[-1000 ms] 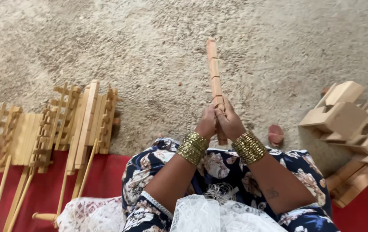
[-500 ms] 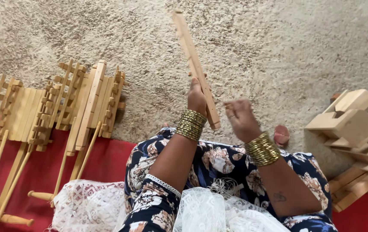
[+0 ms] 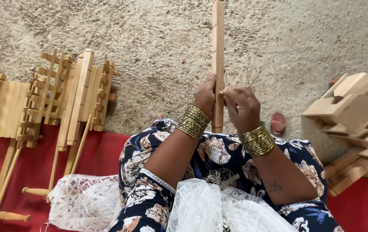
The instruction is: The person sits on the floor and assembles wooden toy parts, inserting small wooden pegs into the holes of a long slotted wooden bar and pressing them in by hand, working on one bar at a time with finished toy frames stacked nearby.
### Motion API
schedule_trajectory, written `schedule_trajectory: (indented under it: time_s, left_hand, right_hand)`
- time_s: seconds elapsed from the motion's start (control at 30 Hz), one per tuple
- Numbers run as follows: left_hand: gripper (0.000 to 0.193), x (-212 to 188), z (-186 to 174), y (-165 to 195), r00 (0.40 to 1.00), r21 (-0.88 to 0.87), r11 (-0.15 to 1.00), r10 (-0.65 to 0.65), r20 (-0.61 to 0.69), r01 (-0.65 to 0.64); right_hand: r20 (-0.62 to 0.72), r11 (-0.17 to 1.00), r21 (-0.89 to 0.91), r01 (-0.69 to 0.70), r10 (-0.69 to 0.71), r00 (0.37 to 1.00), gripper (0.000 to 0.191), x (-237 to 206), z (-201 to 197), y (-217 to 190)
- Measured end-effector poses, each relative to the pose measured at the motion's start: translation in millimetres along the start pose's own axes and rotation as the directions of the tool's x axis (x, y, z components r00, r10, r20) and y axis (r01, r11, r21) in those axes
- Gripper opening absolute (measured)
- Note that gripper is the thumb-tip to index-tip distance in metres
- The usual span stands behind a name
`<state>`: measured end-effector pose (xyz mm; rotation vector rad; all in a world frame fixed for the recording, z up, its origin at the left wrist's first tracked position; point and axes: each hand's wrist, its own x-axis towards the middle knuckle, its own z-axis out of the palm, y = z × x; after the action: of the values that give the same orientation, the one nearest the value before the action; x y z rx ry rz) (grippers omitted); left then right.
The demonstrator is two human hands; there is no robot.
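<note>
A long pale wooden bar (image 3: 218, 47) with small holes along its face stands nearly upright in front of me, reaching past the top of the view. My left hand (image 3: 205, 96) grips its lower part from the left. From the right, my right hand (image 3: 242, 107) closes its fingers on the same lower part. Both wrists wear stacked gold bangles. The bar's bottom end shows just below my hands, above my knees in blue floral cloth (image 3: 218, 159).
A pile of slatted wooden frames with long handles (image 3: 63, 99) lies at the left, half on a red mat (image 3: 33, 163). Notched wooden blocks (image 3: 351, 111) are stacked at the right. A small reddish lump (image 3: 278, 122) lies on the sandy floor. White lace (image 3: 85, 202) covers my lap.
The bar was tilted to the left and held by my left hand alone. It now stands upright and both hands are closed on it again.
</note>
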<state>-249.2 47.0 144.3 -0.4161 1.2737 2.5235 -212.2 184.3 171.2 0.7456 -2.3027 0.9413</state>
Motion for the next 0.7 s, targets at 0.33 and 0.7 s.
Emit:
schedule_trajectory:
  time_s: [0.33, 0.7]
  left_hand:
    - [0.052, 0, -1, 1, 0.988, 0.112, 0.983, -0.136, -0.070, 0.144]
    - [0.037, 7, -8, 5, 0.990, -0.075, 0.987, -0.140, 0.007, 0.140]
  right_hand:
    - [0.073, 0.996, 0.085, -0.033, 0.027, 0.997, 0.012, -6, 9, 15]
    - [0.087, 0.993, 0.110, 0.050, -0.060, 0.994, 0.005, -1, -4, 2]
